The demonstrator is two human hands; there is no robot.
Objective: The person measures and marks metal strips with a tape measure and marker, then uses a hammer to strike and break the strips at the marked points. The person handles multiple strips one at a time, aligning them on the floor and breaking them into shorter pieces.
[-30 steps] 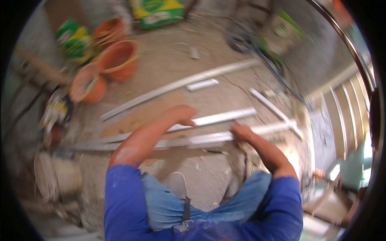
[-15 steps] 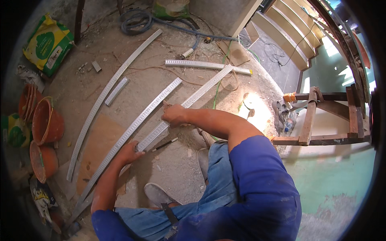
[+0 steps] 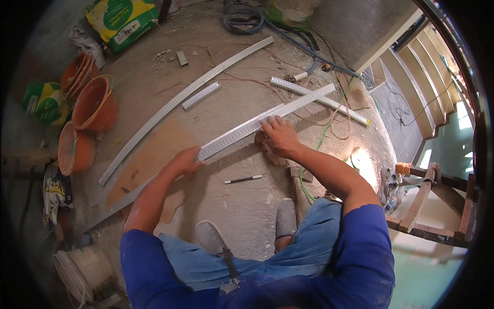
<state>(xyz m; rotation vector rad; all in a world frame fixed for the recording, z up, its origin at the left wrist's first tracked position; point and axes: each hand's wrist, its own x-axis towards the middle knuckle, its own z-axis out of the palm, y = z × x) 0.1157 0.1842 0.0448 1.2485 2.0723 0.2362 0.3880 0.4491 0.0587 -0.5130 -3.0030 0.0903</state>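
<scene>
My left hand is closed round a long silver slotted metal channel close to the ground, its fingers at the lower part. Farther up the channel, my right hand curls its fingers over the edge; its thumb is hidden. A reddish-brown brick-like block lies under and beside my right hand. Another channel runs right alongside the held one, so the two partly overlap. Past my left forearm a metal strip continues toward the lower left. A black and white pen-like marker lies on the ground before my feet.
A long curved-looking channel, a short piece and a crossing channel lie beyond. Orange buckets and a green-yellow sack stand left. A blue hose, green cable and wooden frame are around.
The view has shifted, so the scene sits farther right. The channel beside the held one, earlier apart from it, now lies against it. My right hand has changed from a fist-like grasp to fingers over the edge.
</scene>
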